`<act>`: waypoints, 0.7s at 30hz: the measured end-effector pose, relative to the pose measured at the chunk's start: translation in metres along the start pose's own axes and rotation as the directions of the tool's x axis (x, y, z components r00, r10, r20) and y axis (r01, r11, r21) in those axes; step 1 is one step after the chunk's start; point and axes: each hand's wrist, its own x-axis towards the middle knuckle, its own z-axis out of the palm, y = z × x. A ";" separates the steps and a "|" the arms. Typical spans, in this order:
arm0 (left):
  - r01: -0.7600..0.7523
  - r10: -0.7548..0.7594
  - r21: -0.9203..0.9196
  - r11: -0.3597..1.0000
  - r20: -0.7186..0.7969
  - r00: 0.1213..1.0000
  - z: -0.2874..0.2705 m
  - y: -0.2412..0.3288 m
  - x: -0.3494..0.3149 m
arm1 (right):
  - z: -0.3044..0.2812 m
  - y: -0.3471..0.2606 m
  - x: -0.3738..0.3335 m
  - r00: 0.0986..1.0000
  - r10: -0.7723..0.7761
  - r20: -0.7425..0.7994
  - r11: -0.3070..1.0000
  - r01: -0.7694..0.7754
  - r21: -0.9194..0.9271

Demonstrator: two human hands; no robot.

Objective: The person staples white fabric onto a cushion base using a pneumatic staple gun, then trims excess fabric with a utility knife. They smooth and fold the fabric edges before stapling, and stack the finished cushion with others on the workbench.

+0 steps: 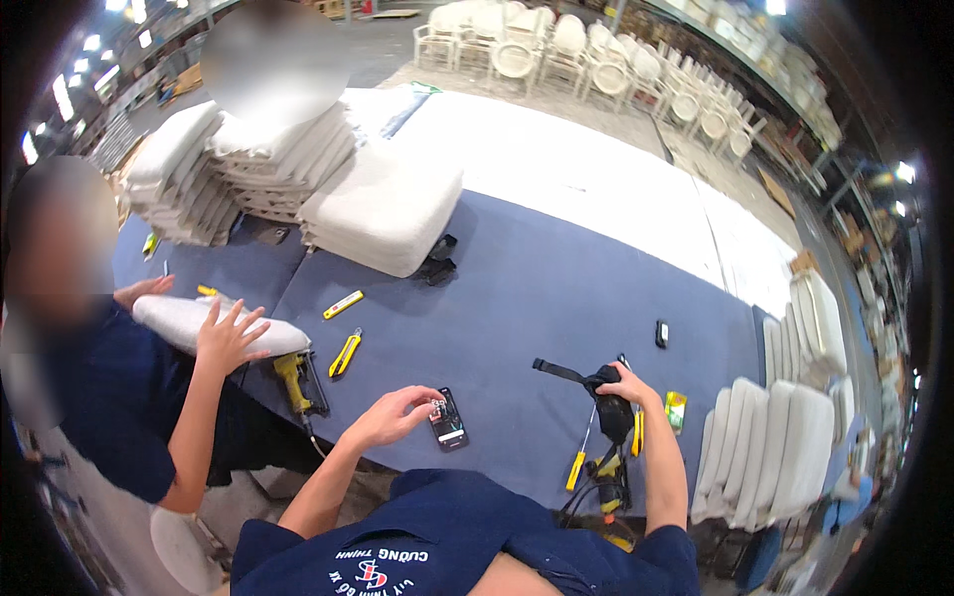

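Note:
My right hand (632, 385) grips a black strapped pouch-like thing (614, 415) above the table's near edge. A loose black strap (558, 371) sticks out from it to the left. My left hand (394, 417) is held over the left edge of a black phone (452, 429), its fingers slightly bent and apart, with nothing in them. The phone lies face up with its screen lit. Whether a fingertip touches the screen I cannot tell. Below the pouch are a yellow-handled screwdriver (575, 470), another yellow-handled tool (638, 433) and a yellow-and-black power tool (609, 487).
On the blue table (517, 288) lie two yellow cutters (345, 353), a yellow staple gun (297, 383), a small black object (662, 333) and a yellow-green packet (676, 411). At left, a co-worker's hands are at a white cushion (184, 323). Cushion stacks (383, 209) stand behind and at right.

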 end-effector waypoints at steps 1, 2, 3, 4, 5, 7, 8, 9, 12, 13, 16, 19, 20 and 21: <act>0.025 -0.025 -0.013 1.000 -0.051 0.998 0.002 -0.003 -0.016 | -0.001 -0.024 0.030 1.000 0.012 -0.014 0.982 -0.014 -0.189; 0.039 -0.041 -0.032 0.999 -0.080 0.996 0.008 -0.010 -0.027 | -0.003 -0.031 0.058 1.000 0.002 0.003 0.963 -0.001 -0.271; 0.039 -0.045 -0.060 0.997 -0.095 0.995 0.019 -0.020 -0.030 | -0.010 -0.015 0.083 1.000 0.008 0.003 0.935 -0.006 -0.354; 0.045 -0.057 -0.092 0.995 -0.133 0.990 0.027 -0.030 -0.035 | -0.017 -0.008 0.106 1.000 -0.005 0.015 0.895 0.011 -0.447; 0.055 -0.073 -0.116 0.992 -0.161 0.984 0.033 -0.035 -0.043 | -0.011 -0.007 0.122 0.998 0.054 0.015 0.887 -0.041 -0.460; 0.091 -0.130 -0.170 0.981 -0.234 0.964 0.046 -0.039 -0.062 | 0.027 -0.016 0.142 0.997 0.021 0.071 0.869 0.017 -0.495; 0.143 -0.194 -0.207 0.968 -0.255 0.947 0.047 -0.034 -0.074 | 0.059 -0.028 0.145 0.998 0.007 0.060 0.821 0.029 -0.570; 0.161 -0.225 -0.230 0.960 -0.292 0.929 0.052 -0.038 -0.080 | 0.083 -0.033 0.144 0.997 0.005 0.081 0.797 0.045 -0.602; 0.170 -0.267 -0.286 0.943 -0.346 0.900 0.068 -0.040 -0.079 | 0.150 -0.040 0.123 0.970 -0.116 -0.216 0.709 -0.072 -0.702; 0.156 -0.263 -0.300 0.941 -0.360 0.895 0.071 -0.035 -0.075 | 0.169 -0.035 0.109 0.914 -0.251 -0.318 0.712 -0.048 -0.701; 0.007 -0.119 -0.266 0.964 -0.404 0.907 0.077 -0.026 -0.040 | 0.222 -0.023 0.062 0.627 -0.574 -0.527 0.726 0.091 -0.682; -0.109 0.027 -0.210 0.972 -0.361 0.932 0.062 0.002 -0.005 | 0.262 -0.022 -0.016 0.664 -0.597 -0.450 0.785 0.368 -0.499; -0.163 0.097 -0.154 0.975 -0.367 0.925 0.049 0.021 0.002 | 0.277 -0.012 -0.030 0.703 -0.566 -0.430 0.817 0.409 -0.406; -0.224 0.177 -0.085 0.971 -0.375 0.910 0.032 0.044 0.005 | 0.287 -0.002 -0.043 0.778 -0.524 -0.346 0.849 0.446 -0.282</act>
